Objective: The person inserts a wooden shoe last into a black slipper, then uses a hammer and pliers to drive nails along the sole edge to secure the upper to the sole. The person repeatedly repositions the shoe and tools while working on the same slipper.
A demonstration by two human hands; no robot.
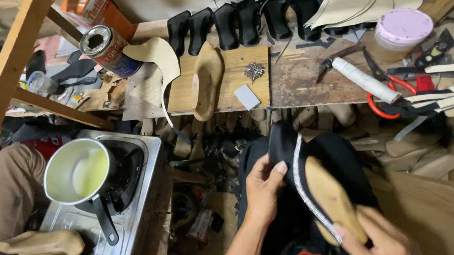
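Note:
My left hand [262, 189] grips the black fabric upper [282, 142] stretched over a wooden shoe last [332, 197], with the thumb pressed on the cloth next to a silver studded trim strip [305, 188]. From the lower right, my right hand [379, 237] holds the heel end of the same last. The last lies tilted over my lap on a dark cloth.
A wooden workbench [308, 78] ahead carries another wooden last [206, 80], a pile of small nails [253, 70], a row of black shoe pieces [247, 21], pliers, red-handled scissors [393, 99], a white roll [366, 79], a lidded tub and a tin can [108, 49]. A pot [78, 172] sits on a stove at left.

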